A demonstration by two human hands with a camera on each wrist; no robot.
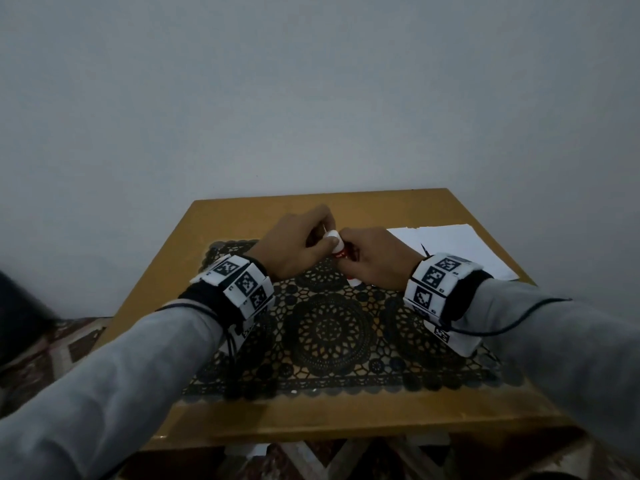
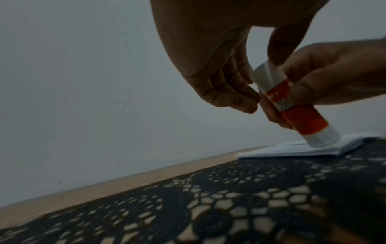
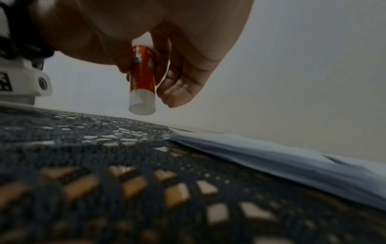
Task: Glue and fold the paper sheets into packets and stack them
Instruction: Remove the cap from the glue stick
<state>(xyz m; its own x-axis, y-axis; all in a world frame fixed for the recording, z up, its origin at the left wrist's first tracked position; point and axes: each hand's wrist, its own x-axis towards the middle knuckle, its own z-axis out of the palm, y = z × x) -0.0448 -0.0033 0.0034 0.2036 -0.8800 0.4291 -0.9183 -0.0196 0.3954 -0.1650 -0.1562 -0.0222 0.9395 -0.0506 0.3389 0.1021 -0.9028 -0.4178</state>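
A glue stick (image 1: pixel 341 251) with a red label and a white cap (image 2: pixel 264 75) is held tilted over the black lace mat (image 1: pixel 329 330). My left hand (image 1: pixel 323 237) pinches the cap between thumb and fingers (image 2: pixel 240 92). My right hand (image 1: pixel 362 259) grips the red body (image 3: pixel 143 74), whose white base (image 3: pixel 142 105) hangs just above the mat. The cap sits on the tube. A stack of white paper sheets (image 1: pixel 457 247) lies at the right of the table, behind my right wrist; the same paper stack (image 3: pixel 282 161) shows in the right wrist view.
The wooden table (image 1: pixel 235 216) stands against a plain grey wall. A thin dark object (image 1: pixel 424 250) lies on the paper near my right wrist. A patterned rug (image 1: pixel 52 348) shows on the floor to the left.
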